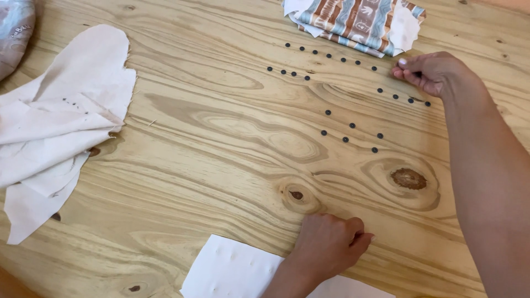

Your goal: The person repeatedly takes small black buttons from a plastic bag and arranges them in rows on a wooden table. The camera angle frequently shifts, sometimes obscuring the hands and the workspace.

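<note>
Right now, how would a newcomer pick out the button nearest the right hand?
Start at the striped fabric at the table's far edge. Just below it runs a slanting row of small dark buttons. The one wanted ends that row on the right, closest to the right hand's fingertips.

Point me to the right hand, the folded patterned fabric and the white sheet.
right hand (428,72), head view, on the knuckles.
folded patterned fabric (353,19), head view, on its striped top.
white sheet (232,270), head view, on its bare left part.
</note>
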